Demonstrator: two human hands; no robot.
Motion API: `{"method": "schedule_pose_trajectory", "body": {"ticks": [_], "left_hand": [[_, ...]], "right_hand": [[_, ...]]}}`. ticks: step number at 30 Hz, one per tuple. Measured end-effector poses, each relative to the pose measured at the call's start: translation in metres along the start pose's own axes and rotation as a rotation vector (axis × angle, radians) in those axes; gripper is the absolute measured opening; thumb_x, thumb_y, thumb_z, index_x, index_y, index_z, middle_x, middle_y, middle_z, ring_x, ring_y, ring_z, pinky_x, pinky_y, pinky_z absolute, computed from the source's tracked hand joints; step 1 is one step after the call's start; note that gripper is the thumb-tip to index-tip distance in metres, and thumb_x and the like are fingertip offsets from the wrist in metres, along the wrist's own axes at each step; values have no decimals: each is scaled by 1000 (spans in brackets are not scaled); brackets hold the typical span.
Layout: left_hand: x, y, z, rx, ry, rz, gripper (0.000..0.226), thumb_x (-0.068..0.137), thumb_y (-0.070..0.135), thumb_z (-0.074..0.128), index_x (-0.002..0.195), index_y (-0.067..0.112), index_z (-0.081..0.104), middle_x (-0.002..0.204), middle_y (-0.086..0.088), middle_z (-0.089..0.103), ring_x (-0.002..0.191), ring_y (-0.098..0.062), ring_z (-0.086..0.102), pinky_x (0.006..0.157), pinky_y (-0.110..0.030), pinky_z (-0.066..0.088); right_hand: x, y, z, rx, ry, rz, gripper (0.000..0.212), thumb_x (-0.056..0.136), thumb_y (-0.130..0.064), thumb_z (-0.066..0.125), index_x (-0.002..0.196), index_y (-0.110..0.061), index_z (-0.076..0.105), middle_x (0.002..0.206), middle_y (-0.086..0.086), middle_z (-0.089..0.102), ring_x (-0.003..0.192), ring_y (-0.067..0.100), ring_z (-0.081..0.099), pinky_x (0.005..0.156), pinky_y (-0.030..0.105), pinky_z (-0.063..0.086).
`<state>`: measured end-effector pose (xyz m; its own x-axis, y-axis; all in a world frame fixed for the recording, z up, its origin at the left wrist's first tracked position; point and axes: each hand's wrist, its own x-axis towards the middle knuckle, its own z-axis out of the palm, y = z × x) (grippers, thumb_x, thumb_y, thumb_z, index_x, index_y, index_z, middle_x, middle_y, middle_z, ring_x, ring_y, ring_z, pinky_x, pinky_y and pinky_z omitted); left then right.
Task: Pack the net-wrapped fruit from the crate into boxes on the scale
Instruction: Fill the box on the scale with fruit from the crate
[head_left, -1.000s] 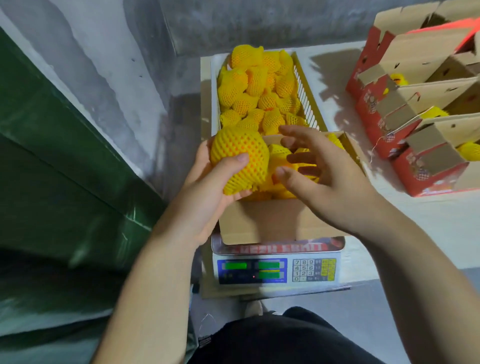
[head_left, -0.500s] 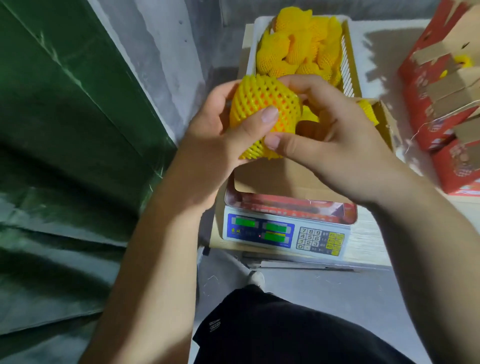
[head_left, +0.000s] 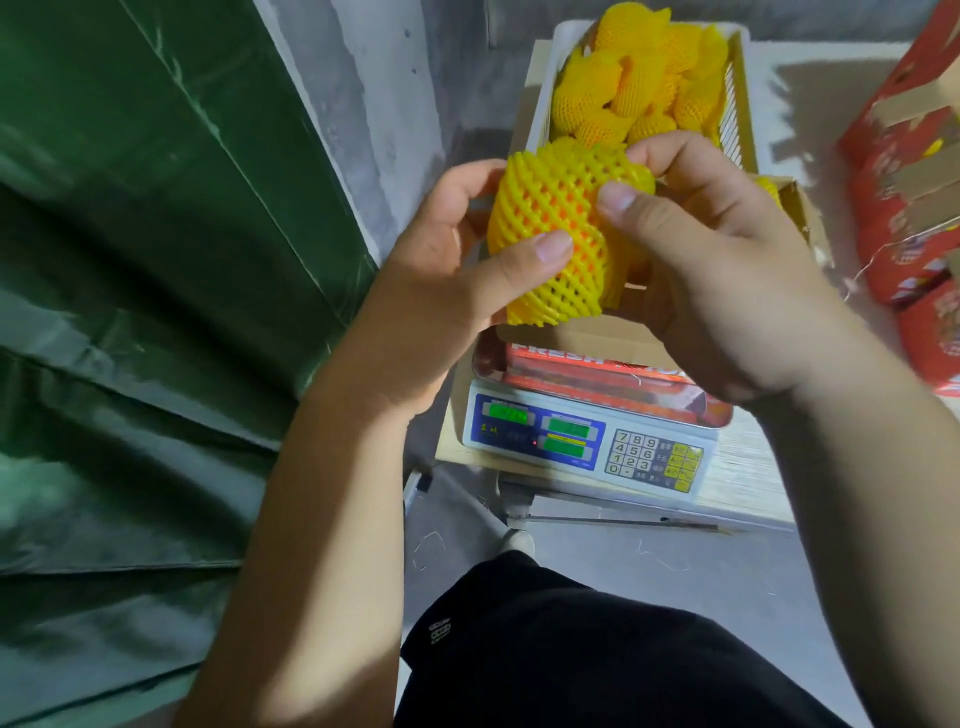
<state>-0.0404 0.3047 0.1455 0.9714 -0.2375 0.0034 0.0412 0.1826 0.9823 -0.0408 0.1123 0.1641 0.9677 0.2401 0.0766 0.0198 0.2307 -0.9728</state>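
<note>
Net-wrapped fruit (head_left: 561, 228) is gripped between left hand (head_left: 447, 280) and right hand (head_left: 717, 270).
It is held above the box (head_left: 571, 332) on the scale (head_left: 587, 441); the crate (head_left: 644, 88) lies beyond.

Scale (head_left: 587, 441) readout too blurred

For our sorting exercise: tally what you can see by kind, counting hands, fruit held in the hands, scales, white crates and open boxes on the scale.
Hands: 2, left hand and right hand
Held net-wrapped fruit: 1
Scale: 1
White crate: 1
Box on the scale: 1
Total: 6
</note>
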Motion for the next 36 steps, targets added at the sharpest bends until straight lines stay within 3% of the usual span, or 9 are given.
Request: {"method": "schedule_pose_trajectory", "body": {"ticks": [4, 9, 14, 17, 20, 22, 26, 30, 36], "left_hand": [[-6, -4, 2, -7, 11, -9, 55, 85, 24, 81, 132, 16, 54, 130, -15, 68, 120, -32, 69, 95, -50, 59], [-12, -9, 3, 40, 47, -11, 38, 86, 29, 80, 115, 18, 58, 115, -13, 72, 109, -31, 71, 96, -59, 59], [-5, -14, 9, -100, 174, -21, 53, 94, 32, 73, 139, 12, 53, 130, -12, 71, 119, -32, 71, 94, -57, 60], [-1, -17, 4, -199, 321, -76, 53, 93, 35, 70, 140, 15, 55, 126, -7, 74, 115, -27, 74, 84, -45, 63], [4, -20, -3, -216, 399, -117, 50, 93, 36, 68, 137, 17, 58, 128, -7, 73, 111, -25, 75, 78, -38, 63], [9, -22, -7, -212, 413, -138, 44, 99, 35, 66, 138, 18, 57, 130, -7, 72, 111, -25, 75, 78, -37, 63], [27, -23, -11, -218, 383, -184, 33, 101, 33, 65, 132, 22, 60, 118, -1, 78, 109, -24, 76, 78, -38, 64], [49, -22, -21, -207, 310, -197, 54, 92, 37, 74, 140, 19, 58, 126, -5, 75, 113, -26, 75, 82, -39, 63], [89, -19, -43, -191, 259, -228, 53, 85, 45, 75, 134, 31, 62, 124, 1, 76, 115, -24, 74, 85, -41, 63]], "right_hand": [[-4, 1, 4, -2, 15, 15, 13, 102, -11, 59, 94, -21, 56, 95, 7, 59, 84, 21, 55, 69, 39, 55], [-8, 10, 9, -25, 50, 22, 10, 103, -10, 58, 109, -17, 59, 101, 15, 60, 87, 27, 54, 75, 50, 46], [3, 16, -7, -23, 123, -6, 31, 96, -34, 66, 126, -27, 61, 107, 0, 72, 93, 17, 68, 85, 42, 60], [33, 20, -52, -680, 206, -177, 36, 95, -36, 68, 128, -24, 59, 117, 4, 70, 104, 17, 67, 87, 32, 53], [74, 29, -97, -1376, 46, 198, 67, 90, -47, 72, 148, -27, 45, 142, 15, 56, 132, 38, 49, 103, 44, 45], [94, 35, -103, -1514, -18, 430, 79, 86, -59, 72, 152, -30, 39, 150, 16, 50, 140, 43, 38, 111, 51, 39], [119, 49, -96, -1675, -6, 397, 78, 84, -52, 73, 147, -21, 40, 154, 17, 42, 144, 42, 35, 113, 57, 31], [123, 54, -95, -1601, 93, 343, 84, 76, -57, 77, 144, -19, 44, 144, 15, 50, 136, 39, 41, 110, 50, 39], [79, 47, -106, -628, 579, -34, 66, 68, -50, 81, 126, -31, 56, 106, -20, 69, 93, -8, 65, 73, 13, 53]]}}
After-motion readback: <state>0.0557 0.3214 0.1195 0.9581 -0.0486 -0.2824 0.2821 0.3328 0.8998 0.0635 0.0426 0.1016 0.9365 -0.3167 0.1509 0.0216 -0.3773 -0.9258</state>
